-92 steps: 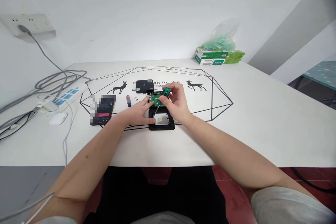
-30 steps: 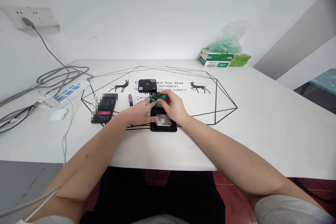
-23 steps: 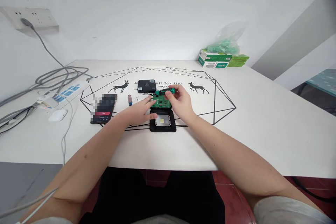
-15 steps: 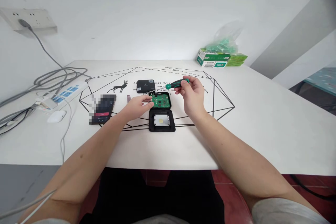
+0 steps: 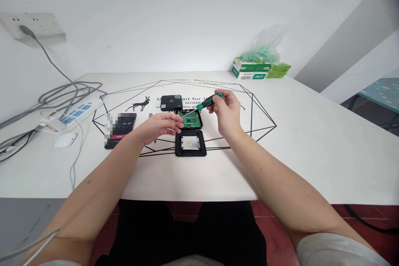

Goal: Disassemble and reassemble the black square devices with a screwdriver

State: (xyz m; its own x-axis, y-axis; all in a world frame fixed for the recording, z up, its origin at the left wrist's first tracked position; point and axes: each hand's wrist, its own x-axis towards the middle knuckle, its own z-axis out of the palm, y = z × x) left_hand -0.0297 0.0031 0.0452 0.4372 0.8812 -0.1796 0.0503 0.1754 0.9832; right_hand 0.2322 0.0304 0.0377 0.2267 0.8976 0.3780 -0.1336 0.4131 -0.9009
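My right hand [image 5: 227,110] is closed round the green and black handle of a screwdriver [image 5: 208,102]. The thin shaft slants down to the left, over an opened black case with a green circuit board [image 5: 192,120]. At the tip of that shaft are the bent fingers of my left hand [image 5: 162,126], pinched together at the board's left edge; whatever they hold is too small to make out. Nearer to me lies the black cover [image 5: 203,149], with a silver metal plate inside it. Behind the board sits a flat black box [image 5: 171,102] with small labels.
To the left lie a phone [image 5: 124,126], a white earbud case [image 5: 66,139] and a power strip [image 5: 77,112] with coiled grey cables [image 5: 67,87]. Green and white boxes [image 5: 252,68] under a plastic bag [image 5: 263,50] stand at the back right, against the wall.
The screwdriver has tilted more steeply, its tip lower by my left fingers. My left hand has turned a little, its fingers more curled at the tip. The view has shifted slightly.
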